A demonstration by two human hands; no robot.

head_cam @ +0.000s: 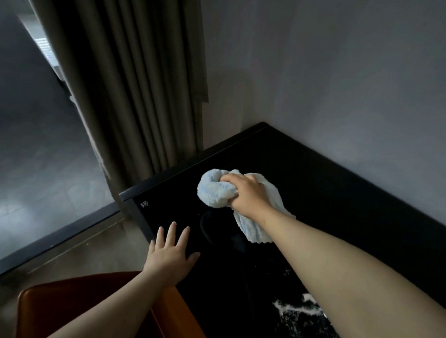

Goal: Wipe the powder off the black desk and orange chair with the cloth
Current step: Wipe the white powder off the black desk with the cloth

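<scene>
My right hand (248, 196) grips a bunched pale blue cloth (214, 192) and holds it down on the black desk (330, 187), toward the desk's far left part. A loose end of the cloth trails under my wrist. My left hand (169, 255) lies flat with spread fingers on the desk's near left edge. White powder (298, 310) is scattered on the desk at the bottom, beside my right forearm. The orange chair (68, 305) stands at the bottom left, partly under my left forearm; no powder shows on its visible part.
A grey wall runs along the desk's far side. Brown curtains (123, 84) hang left of the desk's far corner. Grey floor tiles and a dark door track (50, 243) lie to the left.
</scene>
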